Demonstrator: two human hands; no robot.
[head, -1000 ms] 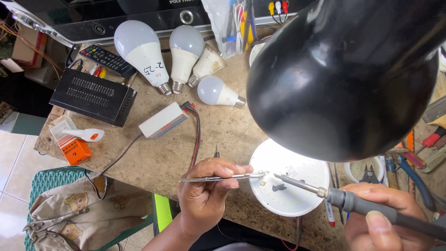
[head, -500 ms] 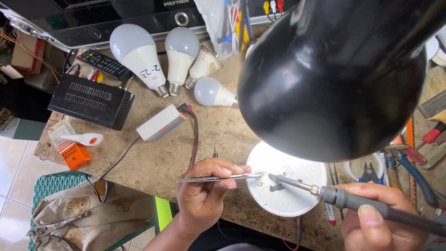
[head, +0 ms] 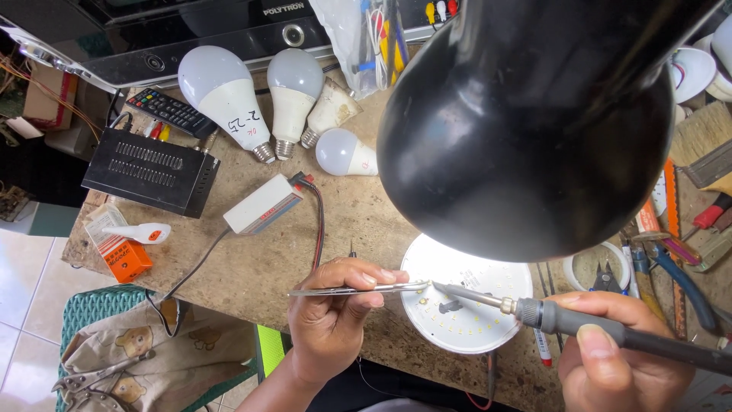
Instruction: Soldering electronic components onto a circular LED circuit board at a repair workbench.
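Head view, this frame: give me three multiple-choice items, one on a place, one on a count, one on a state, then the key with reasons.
1. Where does the tip of the soldering iron point?
A. at the round white LED board
B. at the black box
C. at the remote control

2. How many white bulbs lie at the back of the worktop?
A. two
B. four
C. six

3. What is the left hand doing?
A. resting flat and empty
B. pinching metal tweezers
C. gripping a bulb

Key: 1 A, the iron's tip, held by the right hand, meets the tweezer tips over the board's edge. 2 B, four bulbs lie side by side near the black lamp shade. 3 B, thumb and fingers close on the tweezers.
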